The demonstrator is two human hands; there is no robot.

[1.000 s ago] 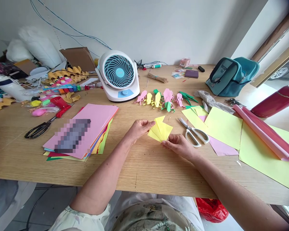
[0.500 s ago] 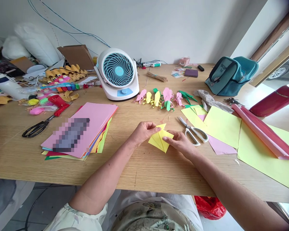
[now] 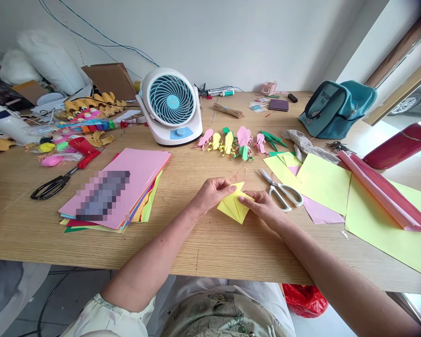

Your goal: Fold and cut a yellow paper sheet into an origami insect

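A small yellow sheet of origami paper [image 3: 235, 209], folded with creases running to its lower point, is held just over the table in front of me. My left hand [image 3: 214, 193] pinches its upper left edge between thumb and fingers. On the other side, my right hand [image 3: 261, 204] grips the right edge, the thumb pressing on top. White-handled scissors [image 3: 284, 191] lie beside my right hand with their blades pointing away. Beyond the hands stand several folded paper figures [image 3: 243, 138] in pink, yellow and green.
Left of my hands lies a stack of coloured paper [image 3: 143, 164], with black-handled scissors [image 3: 52, 186] farther left. A fan [image 3: 173, 105] stands behind. To the right are yellow sheets [image 3: 326, 175], a red bottle [image 3: 403, 145] and a teal bag [image 3: 337, 110].
My right thumb has shifted slightly up and right on the yellow paper. Both hands keep hold of it, and the view has moved very slightly.
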